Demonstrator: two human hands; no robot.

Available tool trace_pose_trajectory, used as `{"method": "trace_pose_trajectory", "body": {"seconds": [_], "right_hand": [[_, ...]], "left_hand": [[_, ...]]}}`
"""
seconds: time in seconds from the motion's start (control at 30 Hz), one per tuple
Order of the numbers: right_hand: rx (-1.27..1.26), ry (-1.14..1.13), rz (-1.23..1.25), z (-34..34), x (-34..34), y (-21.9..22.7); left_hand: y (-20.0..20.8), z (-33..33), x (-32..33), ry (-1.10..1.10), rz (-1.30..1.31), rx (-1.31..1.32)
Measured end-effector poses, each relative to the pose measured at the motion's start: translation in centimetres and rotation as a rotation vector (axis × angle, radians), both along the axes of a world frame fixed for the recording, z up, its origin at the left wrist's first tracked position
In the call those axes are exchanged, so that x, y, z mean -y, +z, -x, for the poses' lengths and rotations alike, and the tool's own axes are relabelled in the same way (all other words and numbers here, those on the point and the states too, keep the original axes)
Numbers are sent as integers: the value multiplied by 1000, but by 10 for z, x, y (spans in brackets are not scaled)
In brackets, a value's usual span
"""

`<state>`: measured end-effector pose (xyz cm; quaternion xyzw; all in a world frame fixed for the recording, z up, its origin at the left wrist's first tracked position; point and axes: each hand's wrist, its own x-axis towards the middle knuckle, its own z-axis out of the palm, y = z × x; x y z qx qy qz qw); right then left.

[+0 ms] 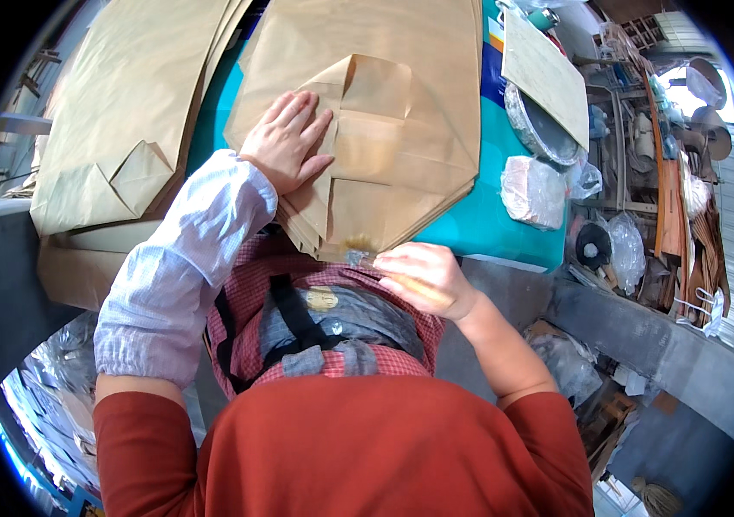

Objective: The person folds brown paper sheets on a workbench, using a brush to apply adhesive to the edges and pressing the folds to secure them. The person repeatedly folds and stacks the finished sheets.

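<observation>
A stack of brown paper bags (436, 129) lies in front of me, the top bag's end folded into flaps around a squared panel. My left hand (285, 145), in a pale checked sleeve cover, rests flat on the left flap with its fingers spread. At the near edge of the stack, my right hand (425, 277) is closed around the handle of a brush (358, 252). Its yellowish bristles touch or hover just over the bag's near edge; I cannot tell which. Most of the handle is hidden in my fingers.
More brown paper bags (99, 95) are piled at the left, one end folded. On the teal surface (470, 220) at the right stand a round grey basin (529, 129) partly covered by a pale board (548, 77), and a plastic-wrapped block (532, 191). A grey ledge (625, 332) runs beyond.
</observation>
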<state>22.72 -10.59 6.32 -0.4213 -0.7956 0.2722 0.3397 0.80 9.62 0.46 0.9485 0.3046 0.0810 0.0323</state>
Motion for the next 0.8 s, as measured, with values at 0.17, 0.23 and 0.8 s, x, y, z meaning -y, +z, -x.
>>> {"method": "trace_pose_trajectory", "body": {"seconds": [0.17, 0.23, 0.8], "right_hand": [[-99, 19, -76, 26, -61, 32], [97, 55, -123, 41, -82, 7], [127, -55, 39, 4, 15, 56]], "left_hand": [[-25, 10, -33, -61, 308, 397], [-33, 7, -33, -81, 265, 452], [-28, 2, -18, -48, -36, 239]]}}
